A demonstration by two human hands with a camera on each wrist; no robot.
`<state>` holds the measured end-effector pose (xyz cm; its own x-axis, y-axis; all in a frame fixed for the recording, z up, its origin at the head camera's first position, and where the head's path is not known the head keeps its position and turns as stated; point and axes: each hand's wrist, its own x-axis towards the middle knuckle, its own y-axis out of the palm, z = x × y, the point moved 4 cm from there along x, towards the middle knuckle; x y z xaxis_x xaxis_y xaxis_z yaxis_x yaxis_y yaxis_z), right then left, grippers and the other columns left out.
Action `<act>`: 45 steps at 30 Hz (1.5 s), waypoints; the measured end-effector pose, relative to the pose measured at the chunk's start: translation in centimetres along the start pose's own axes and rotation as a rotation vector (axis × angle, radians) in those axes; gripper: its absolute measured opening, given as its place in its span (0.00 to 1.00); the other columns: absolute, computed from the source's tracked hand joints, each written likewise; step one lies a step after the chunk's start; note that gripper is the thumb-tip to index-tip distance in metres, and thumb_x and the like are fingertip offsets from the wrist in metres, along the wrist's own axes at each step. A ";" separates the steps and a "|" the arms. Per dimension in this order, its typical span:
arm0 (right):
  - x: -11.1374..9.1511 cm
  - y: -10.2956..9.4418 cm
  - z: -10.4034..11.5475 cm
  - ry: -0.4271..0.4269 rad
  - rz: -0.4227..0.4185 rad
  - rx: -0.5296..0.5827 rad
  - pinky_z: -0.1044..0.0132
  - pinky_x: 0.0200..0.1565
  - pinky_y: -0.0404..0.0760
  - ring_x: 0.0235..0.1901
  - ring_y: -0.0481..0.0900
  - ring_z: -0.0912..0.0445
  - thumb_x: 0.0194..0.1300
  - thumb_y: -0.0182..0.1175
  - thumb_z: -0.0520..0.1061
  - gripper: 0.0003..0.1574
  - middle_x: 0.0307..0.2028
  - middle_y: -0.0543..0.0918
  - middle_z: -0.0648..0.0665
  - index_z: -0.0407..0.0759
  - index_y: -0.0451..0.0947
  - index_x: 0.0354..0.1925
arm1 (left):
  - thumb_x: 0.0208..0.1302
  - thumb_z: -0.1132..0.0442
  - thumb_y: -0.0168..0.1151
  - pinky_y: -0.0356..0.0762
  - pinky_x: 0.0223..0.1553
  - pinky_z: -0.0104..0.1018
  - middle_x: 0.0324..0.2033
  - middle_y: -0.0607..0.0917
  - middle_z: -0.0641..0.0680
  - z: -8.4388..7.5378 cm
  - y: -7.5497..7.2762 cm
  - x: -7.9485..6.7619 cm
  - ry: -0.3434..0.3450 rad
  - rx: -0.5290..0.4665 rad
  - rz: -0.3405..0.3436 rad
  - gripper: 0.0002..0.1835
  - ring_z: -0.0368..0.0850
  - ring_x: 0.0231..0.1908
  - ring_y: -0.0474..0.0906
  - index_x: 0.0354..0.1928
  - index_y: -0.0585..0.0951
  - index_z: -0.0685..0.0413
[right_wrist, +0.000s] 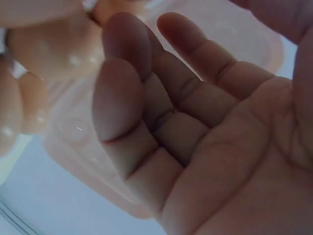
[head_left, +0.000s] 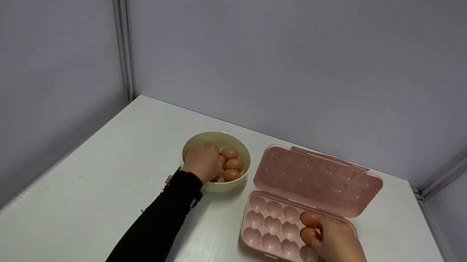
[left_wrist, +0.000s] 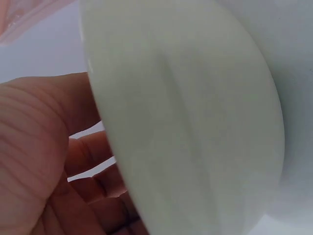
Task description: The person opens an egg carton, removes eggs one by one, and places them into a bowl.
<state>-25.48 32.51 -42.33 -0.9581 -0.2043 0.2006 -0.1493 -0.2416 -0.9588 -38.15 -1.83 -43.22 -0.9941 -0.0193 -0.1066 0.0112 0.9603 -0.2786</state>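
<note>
My left hand [head_left: 202, 161] reaches down into a pale yellow-green bowl [left_wrist: 195, 127] that has several brown eggs [head_left: 233, 165] in it. In the left wrist view its fingers [left_wrist: 93, 152] pass behind the bowl's rim, so the fingertips are hidden and I cannot tell whether they hold an egg. Over the right end of a pink egg carton [head_left: 270, 255] is my right hand [head_left: 342, 246], its fingers [right_wrist: 117, 98] gently bent, with no egg against the palm. Close by its fingertips, brown eggs [head_left: 311, 219] sit in the carton's cups; the hand covers part of that end.
The carton's lid [head_left: 316, 179] stands open, tilted back behind the tray. Its left columns of cups [head_left: 273, 225] hold no eggs. Bowl and carton rest side by side on a white table [head_left: 87, 193], with grey panels [head_left: 291, 58] behind and at both sides.
</note>
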 end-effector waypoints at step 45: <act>-2.4 -3.6 5.0 -0.171 -0.087 0.486 0.70 0.30 0.74 0.28 0.74 0.64 0.65 0.77 0.54 0.16 0.28 0.80 0.58 0.59 0.87 0.51 | 0.61 0.42 0.78 0.84 0.52 0.32 0.49 0.89 0.43 -8.9 8.5 -19.9 1.192 0.922 -0.086 0.24 0.38 0.47 0.87 0.55 0.85 0.43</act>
<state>-21.47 29.17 -38.34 -0.8875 -0.3060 0.3446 -0.0573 -0.6688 -0.7413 -19.17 9.14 -35.01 -0.4934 0.6002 0.6296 -0.4383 0.4536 -0.7760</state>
